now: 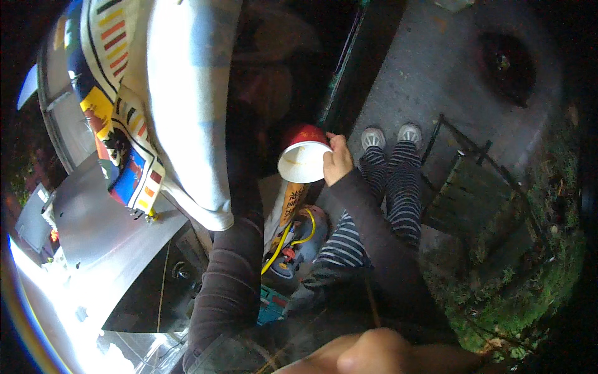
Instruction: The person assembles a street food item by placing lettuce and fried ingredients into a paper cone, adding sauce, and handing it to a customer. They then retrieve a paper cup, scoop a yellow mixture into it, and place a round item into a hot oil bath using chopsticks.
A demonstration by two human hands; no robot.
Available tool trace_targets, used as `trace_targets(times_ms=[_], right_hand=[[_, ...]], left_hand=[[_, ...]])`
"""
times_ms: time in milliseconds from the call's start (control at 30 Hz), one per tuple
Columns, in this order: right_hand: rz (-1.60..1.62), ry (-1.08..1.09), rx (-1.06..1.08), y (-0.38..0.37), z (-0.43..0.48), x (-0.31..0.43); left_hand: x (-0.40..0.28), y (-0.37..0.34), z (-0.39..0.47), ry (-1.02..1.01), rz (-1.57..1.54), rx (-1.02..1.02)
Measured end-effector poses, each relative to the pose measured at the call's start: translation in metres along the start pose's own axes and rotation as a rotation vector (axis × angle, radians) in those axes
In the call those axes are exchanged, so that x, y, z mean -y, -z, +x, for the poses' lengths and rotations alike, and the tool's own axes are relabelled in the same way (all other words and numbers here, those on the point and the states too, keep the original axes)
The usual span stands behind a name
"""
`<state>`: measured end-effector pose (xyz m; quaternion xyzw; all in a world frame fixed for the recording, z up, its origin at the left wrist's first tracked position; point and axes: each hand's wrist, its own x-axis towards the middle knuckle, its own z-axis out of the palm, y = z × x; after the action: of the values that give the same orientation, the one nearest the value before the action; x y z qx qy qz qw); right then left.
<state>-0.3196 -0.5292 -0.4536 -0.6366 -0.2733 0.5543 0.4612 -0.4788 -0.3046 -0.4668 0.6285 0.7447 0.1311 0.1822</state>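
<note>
My right hand (338, 160) grips the rim of a red and white disposable paper bowl (303, 161), fingers outside and thumb near the edge. The bowl is tipped so that its white inside faces the camera, with a thin yellowish streak on the wall. Under it hangs an orange-brown strip (292, 203) with dark writing. My left forearm, in a dark ribbed sleeve, reaches up past a white cloth (187, 117); my left hand is out of view, lost in the dark area or behind the cloth.
A metal work surface (121, 233) spreads at left under a glaring light, beside a patterned, striped fabric (126, 154). A yellow hose (280, 248) runs by a grey cylinder (315, 233). Striped trouser legs and pale shoes (373, 138) are on the pavement. A dark frame (481, 149) stands near grass.
</note>
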Motion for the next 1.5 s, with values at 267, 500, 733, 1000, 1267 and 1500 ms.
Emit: trace_targets(times_ms=[267, 500, 733, 1000, 1267, 1500], right_hand=[[0.164, -0.045, 0.01, 0.019, 0.015, 0.007], [0.326, -0.101, 0.027, 0.043, 0.016, 0.022], [0.516, -0.161, -0.004, 0.025, 0.017, 0.023], [0.239, -0.135, -0.059, 0.027, 0.02, 0.013], [0.109, -0.122, -0.145, 0.014, 0.026, 0.007], [0.07, -0.178, -0.079, 0.013, 0.025, 0.014]], left_hand=[[0.018, 0.002, -0.002, -0.017, -0.07, 0.032], [0.027, 0.0, -0.012, -0.027, -0.105, 0.061], [0.028, -0.01, -0.019, -0.055, -0.135, 0.098], [0.023, -0.025, -0.02, -0.088, -0.157, 0.132], [0.025, -0.034, -0.028, -0.099, -0.172, 0.167], [0.01, -0.013, -0.031, -0.093, -0.302, 0.175]])
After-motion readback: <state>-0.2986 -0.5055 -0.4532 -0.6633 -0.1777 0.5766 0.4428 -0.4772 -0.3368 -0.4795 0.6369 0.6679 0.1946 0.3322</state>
